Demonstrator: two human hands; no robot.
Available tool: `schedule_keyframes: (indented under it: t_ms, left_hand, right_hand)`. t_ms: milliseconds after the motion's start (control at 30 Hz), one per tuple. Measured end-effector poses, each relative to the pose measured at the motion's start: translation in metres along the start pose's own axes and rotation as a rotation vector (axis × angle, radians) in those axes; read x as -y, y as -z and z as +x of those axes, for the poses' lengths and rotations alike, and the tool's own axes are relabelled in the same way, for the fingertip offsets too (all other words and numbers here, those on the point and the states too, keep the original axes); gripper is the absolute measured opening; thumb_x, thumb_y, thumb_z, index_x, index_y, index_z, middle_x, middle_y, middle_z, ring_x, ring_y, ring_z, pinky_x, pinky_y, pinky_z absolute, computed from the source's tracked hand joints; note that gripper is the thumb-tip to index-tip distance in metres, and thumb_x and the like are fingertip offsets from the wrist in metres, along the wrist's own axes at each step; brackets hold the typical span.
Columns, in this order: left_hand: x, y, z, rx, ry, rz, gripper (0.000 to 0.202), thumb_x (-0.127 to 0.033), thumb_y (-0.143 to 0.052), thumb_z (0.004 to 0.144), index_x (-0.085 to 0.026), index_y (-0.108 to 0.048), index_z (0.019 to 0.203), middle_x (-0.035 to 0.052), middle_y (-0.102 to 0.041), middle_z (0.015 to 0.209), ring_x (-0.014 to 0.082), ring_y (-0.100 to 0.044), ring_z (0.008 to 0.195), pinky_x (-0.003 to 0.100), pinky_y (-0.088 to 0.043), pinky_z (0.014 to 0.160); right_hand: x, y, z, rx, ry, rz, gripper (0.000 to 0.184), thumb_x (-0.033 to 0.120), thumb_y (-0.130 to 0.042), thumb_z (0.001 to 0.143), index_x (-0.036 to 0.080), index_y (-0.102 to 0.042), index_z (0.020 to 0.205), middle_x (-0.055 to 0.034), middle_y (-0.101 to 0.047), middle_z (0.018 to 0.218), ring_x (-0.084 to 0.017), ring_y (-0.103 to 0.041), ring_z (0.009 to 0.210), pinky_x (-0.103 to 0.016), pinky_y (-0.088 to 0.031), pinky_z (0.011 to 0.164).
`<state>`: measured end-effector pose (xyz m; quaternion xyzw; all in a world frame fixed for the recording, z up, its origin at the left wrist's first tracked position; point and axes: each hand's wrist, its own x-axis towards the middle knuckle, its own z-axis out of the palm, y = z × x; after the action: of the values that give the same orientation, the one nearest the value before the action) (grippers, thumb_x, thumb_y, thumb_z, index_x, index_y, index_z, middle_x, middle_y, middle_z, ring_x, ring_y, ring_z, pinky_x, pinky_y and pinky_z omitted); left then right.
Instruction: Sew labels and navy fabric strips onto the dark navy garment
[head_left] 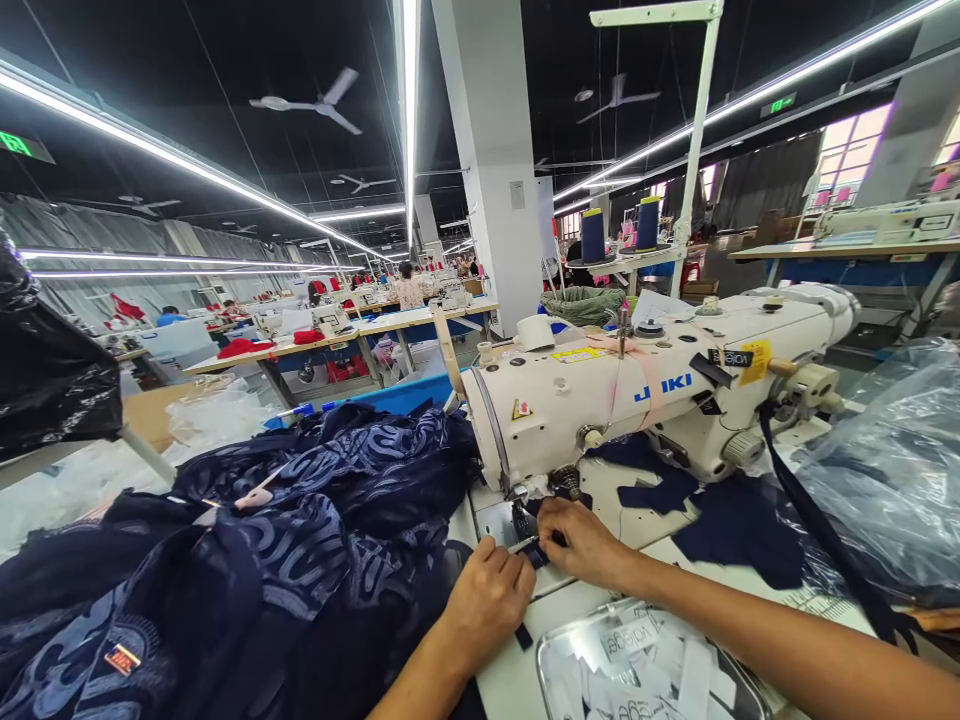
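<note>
So on the far left there's a shiny black plastic bag [56,350], with some crumpled clear plastic [217,420] just beside it. Next comes a big messy heap of navy clothes [300,550] with paler swirly patterns, piled right up against the left end of the sewing machine [555,420].

The left hand [491,595] is curled up with the thumb pressed to the fingers, just in front of the needle area [520,515]. Its fingertips are mostly turned away, so I can't tell what's between them. A small navy piece of cloth [535,555] sits between the two hands, close by the needle, with a thin pale strip [523,545] lying across it. The right hand [577,540] comes in from the other side, thumb and finger pinching at that same small piece.

Below the right forearm there's a metal tray [543,655] full of white printed labels [645,665], sitting on the white surface [506,685]. Two navy thread cones [592,237] stand up behind the machine. Further right, navy scraps [739,535] lie by the machine's base, then a dark strap [814,530] hangs down, and a big clear bag [892,450] fills the right edge.
</note>
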<state>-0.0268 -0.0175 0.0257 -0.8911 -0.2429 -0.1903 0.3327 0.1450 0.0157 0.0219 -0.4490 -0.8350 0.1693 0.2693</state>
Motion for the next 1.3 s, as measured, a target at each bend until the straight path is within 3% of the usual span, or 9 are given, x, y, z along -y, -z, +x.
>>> schedule_keyframes:
  t_ms: [400, 667, 833, 967, 1133, 1200, 1300]
  left_hand:
    - [0.001, -0.002, 0.006, 0.042, -0.019, 0.012, 0.030, -0.003, -0.028, 0.086, -0.008, -0.057, 0.083, 0.0023, -0.055, 0.058, 0.0146, -0.050, 0.052, 0.028, -0.039, 0.058]
    - [0.001, -0.005, 0.006, 0.081, -0.041, -0.024, 0.030, -0.001, -0.030, 0.083, -0.011, -0.055, 0.068, 0.0020, -0.052, 0.055, 0.0147, -0.047, 0.049, 0.029, -0.036, 0.055]
    - [0.002, -0.006, 0.005, 0.106, -0.038, -0.042, 0.025, -0.001, -0.034, 0.082, -0.011, -0.054, 0.070, 0.0014, -0.053, 0.057, 0.0144, -0.047, 0.049, 0.029, -0.035, 0.056]
    - [0.001, -0.009, 0.005, 0.121, -0.043, -0.057, 0.022, -0.002, -0.038, 0.082, -0.012, -0.053, 0.069, 0.0016, -0.054, 0.058, 0.0147, -0.049, 0.052, 0.030, -0.036, 0.060]
    - [0.005, 0.003, 0.001, 0.130, 0.044, -0.131, 0.019, -0.006, -0.043, 0.079, -0.015, -0.052, 0.065, 0.0025, -0.056, 0.063, 0.0157, -0.051, 0.057, 0.030, -0.039, 0.057]
    - [0.007, 0.011, -0.003, 0.125, 0.107, -0.218, 0.015, -0.009, -0.047, 0.076, -0.016, -0.052, 0.064, 0.0037, -0.060, 0.073, 0.0175, -0.055, 0.068, 0.033, -0.042, 0.063]
    - [0.007, 0.017, -0.007, 0.103, 0.158, -0.371, 0.012, -0.009, -0.049, 0.074, -0.018, -0.055, 0.071, 0.0031, -0.063, 0.095, 0.0186, -0.056, 0.090, 0.037, -0.043, 0.082]
  right_hand:
    - [0.000, -0.004, -0.001, -0.029, -0.042, 0.123, 0.017, 0.005, -0.050, 0.068, 0.016, -0.049, 0.054, 0.0009, -0.057, 0.073, -0.013, -0.054, 0.071, -0.027, -0.031, 0.065]
    - [0.003, -0.003, -0.005, -0.032, -0.018, 0.059, 0.016, 0.006, -0.048, 0.073, 0.016, -0.054, 0.062, 0.0006, -0.056, 0.071, -0.015, -0.052, 0.073, -0.029, -0.033, 0.069]
    - [0.007, 0.005, -0.008, 0.020, -0.033, 0.088, 0.018, 0.011, -0.050, 0.078, 0.019, -0.063, 0.069, 0.0001, -0.061, 0.079, -0.015, -0.053, 0.078, -0.031, -0.035, 0.073]
    - [0.010, 0.001, -0.021, 0.051, 0.093, -0.141, 0.021, 0.007, -0.048, 0.077, 0.020, -0.064, 0.079, -0.0022, -0.060, 0.089, -0.017, -0.051, 0.083, -0.032, -0.038, 0.074]
    - [0.011, -0.007, -0.038, -0.027, 0.279, -0.468, 0.033, 0.003, -0.044, 0.074, 0.014, -0.057, 0.102, -0.0111, -0.054, 0.108, -0.023, -0.047, 0.099, -0.036, -0.040, 0.084]
    - [0.009, -0.002, -0.034, 0.032, 0.382, -0.520, 0.035, 0.004, -0.047, 0.073, 0.010, -0.055, 0.107, -0.0130, -0.055, 0.104, -0.024, -0.048, 0.096, -0.034, -0.043, 0.079]
    - [0.003, 0.013, -0.018, 0.178, 0.563, -0.539, 0.031, 0.005, -0.046, 0.075, 0.009, -0.056, 0.105, -0.0127, -0.058, 0.094, -0.022, -0.051, 0.085, -0.031, -0.045, 0.070]
